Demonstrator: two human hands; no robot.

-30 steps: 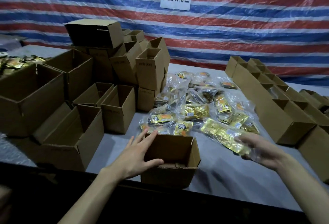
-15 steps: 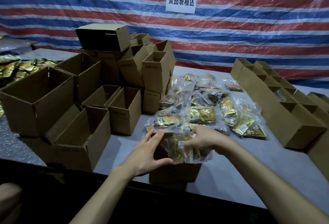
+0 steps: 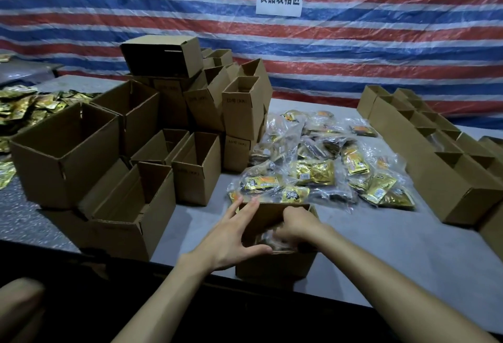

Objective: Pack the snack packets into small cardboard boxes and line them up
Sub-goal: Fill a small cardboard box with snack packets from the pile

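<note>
The right hand (image 3: pixel 298 227) is sunk knuckles-up into the open small box (image 3: pixel 275 269) at the near edge of the counter (image 3: pixel 381 247). It sits on top of a clear bag of snack packets (image 3: pixel 268 237) that lies partly inside the box. The box wall hides its fingertips and the bag is blurred, so I cannot tell whether the hand grips the bag or only presses it down. The left hand (image 3: pixel 231 236) is released. Its fingers are spread straight against the box's left side and its thumb lies along the near rim, steadying the box.

By my reading, this box is mid-fill and not yet lined up. Beyond it the pile of bagged packets (image 3: pixel 313 168) is large, so much packing remains. To the right a row of boxes (image 3: pixel 441 192) stands in line. Most of their interiors are out of sight and one seems to show plastic, so how many are filled is unclear. To the left a stack of empty boxes (image 3: pixel 196 171) waits. Loose packets (image 3: pixel 27 108) lie at the far left, cut off by the frame edge. A blurred pale shape in the bottom left corner cannot be identified.
</note>
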